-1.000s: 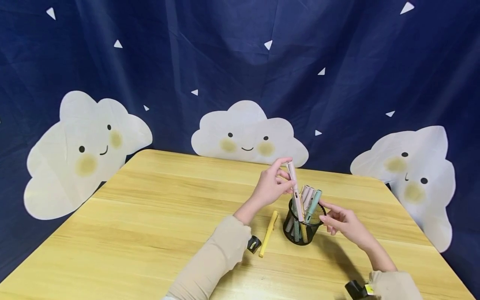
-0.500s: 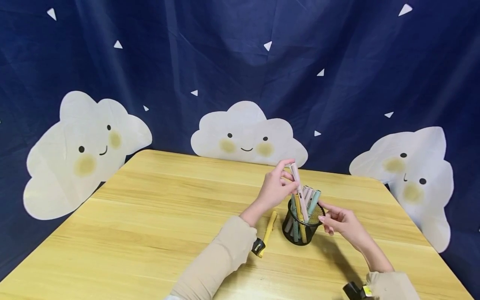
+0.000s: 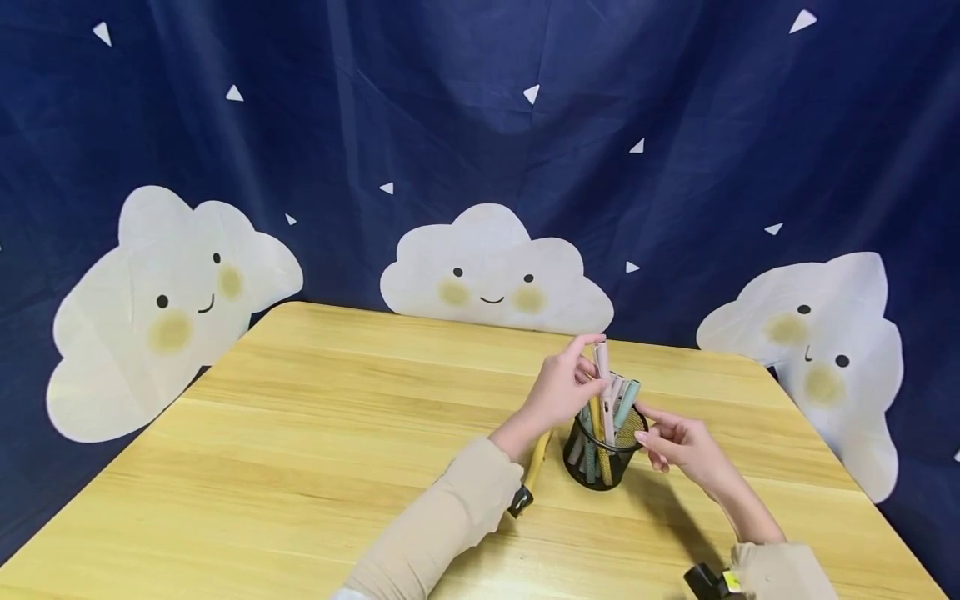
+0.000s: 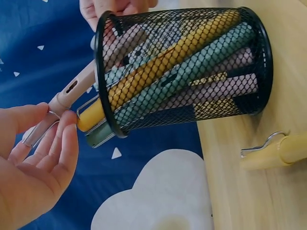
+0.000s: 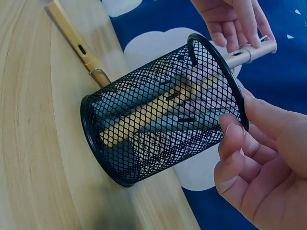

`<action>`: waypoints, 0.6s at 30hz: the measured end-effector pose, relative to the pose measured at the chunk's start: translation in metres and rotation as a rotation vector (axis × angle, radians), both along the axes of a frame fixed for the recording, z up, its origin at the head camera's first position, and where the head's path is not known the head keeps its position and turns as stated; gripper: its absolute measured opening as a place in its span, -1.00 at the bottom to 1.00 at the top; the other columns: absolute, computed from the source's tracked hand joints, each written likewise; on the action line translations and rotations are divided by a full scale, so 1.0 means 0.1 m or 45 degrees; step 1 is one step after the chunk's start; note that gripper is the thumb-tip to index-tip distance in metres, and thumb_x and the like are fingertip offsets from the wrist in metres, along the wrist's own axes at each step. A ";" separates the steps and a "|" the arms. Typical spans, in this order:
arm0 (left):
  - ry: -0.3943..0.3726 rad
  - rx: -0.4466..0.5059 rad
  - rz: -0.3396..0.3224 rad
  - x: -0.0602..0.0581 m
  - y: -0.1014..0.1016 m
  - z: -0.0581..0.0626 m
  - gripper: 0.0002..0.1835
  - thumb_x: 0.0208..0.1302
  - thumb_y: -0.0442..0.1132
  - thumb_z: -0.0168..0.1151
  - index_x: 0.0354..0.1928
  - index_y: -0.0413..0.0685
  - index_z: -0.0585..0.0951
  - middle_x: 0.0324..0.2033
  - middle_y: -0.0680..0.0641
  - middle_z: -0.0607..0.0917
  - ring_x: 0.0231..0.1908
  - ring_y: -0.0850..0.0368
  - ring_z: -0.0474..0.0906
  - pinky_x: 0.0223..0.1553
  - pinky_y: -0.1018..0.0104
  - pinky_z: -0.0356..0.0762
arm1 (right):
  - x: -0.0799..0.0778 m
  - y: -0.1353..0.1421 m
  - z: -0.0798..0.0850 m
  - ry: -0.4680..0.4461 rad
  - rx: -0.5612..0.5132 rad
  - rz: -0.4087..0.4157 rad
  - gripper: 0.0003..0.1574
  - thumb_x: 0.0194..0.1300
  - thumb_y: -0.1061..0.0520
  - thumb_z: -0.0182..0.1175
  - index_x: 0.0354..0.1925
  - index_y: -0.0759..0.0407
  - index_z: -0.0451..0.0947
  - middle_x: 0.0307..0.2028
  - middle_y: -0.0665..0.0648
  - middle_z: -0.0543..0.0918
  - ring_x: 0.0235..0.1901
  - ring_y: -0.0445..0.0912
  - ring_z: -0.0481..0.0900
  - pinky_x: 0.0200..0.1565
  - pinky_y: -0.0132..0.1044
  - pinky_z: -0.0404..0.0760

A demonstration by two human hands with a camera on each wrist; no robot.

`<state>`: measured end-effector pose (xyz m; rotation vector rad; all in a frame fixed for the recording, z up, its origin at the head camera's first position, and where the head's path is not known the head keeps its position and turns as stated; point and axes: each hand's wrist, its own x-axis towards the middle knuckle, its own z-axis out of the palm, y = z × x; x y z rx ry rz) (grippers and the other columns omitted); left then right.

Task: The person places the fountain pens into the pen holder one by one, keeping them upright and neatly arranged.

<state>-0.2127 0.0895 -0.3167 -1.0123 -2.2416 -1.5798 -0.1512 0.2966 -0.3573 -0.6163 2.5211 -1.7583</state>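
A black wire-mesh pen cup [image 3: 622, 468] stands upright on the table with several pens in it. My left hand [image 3: 558, 390] pinches a pale pink pen [image 4: 79, 84] by its capped upper part, a fingertip at its top. This pen's lower part is inside the cup, seen through the mesh. In the left wrist view, a yellow pen [image 4: 91, 117] and a dark green pen [image 4: 99, 136] poke out past the rim beside it. On the cup's right side, my right hand [image 5: 273, 158] holds the rim between thumb and fingers. A light green pen [image 3: 628, 400] leans near that hand.
Left of the cup, another yellow pen [image 3: 538, 458] lies on the wooden table [image 3: 300, 450], partly covered by my left sleeve and wrist camera in the head view. Behind the table hangs a dark blue curtain [image 3: 450, 100] with white clouds.
My left hand has moved right and down with the pale pink pen, which now sits lower and more upright in the cup. My right hand stays at the rim.
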 end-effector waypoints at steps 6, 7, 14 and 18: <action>0.104 -0.157 0.042 0.00 0.02 -0.05 -0.47 0.03 -0.36 0.29 0.10 -0.07 0.38 -0.47 0.04 0.65 -0.60 0.31 0.42 -0.51 0.57 0.34 | 0.00 0.00 0.00 -0.003 -0.005 0.010 -0.38 0.26 0.37 0.00 0.18 0.65 0.02 -0.67 0.14 0.45 -0.71 -0.18 0.39 -0.68 -0.35 0.41; 0.107 -0.175 0.048 0.01 0.02 -0.05 -0.46 0.03 -0.36 0.29 0.10 -0.05 0.38 -0.46 0.04 0.65 -0.57 0.31 0.44 -0.47 0.57 0.35 | 0.00 0.00 0.00 -0.003 -0.006 0.011 -0.38 0.26 0.37 -0.01 0.18 0.65 0.02 -0.67 0.15 0.45 -0.71 -0.18 0.39 -0.68 -0.36 0.41; 0.124 -0.287 0.099 0.01 0.03 -0.06 -0.54 0.04 -0.28 0.30 0.03 0.00 0.45 -0.45 0.10 0.63 -0.36 0.27 0.47 -0.23 0.50 0.34 | 0.00 0.00 0.01 -0.013 -0.005 0.009 -0.38 0.26 0.37 0.00 0.18 0.66 0.01 -0.67 0.16 0.47 -0.70 -0.18 0.41 -0.68 -0.36 0.43; 0.145 -0.355 0.125 0.02 0.02 -0.07 -0.64 0.05 -0.24 0.30 -0.05 0.01 0.52 -0.45 0.12 0.61 -0.32 0.27 0.43 -0.23 0.51 0.31 | 0.00 0.00 0.01 -0.012 -0.001 0.012 -0.38 0.26 0.37 -0.01 0.17 0.67 0.01 -0.67 0.11 0.47 -0.70 -0.18 0.42 -0.67 -0.35 0.44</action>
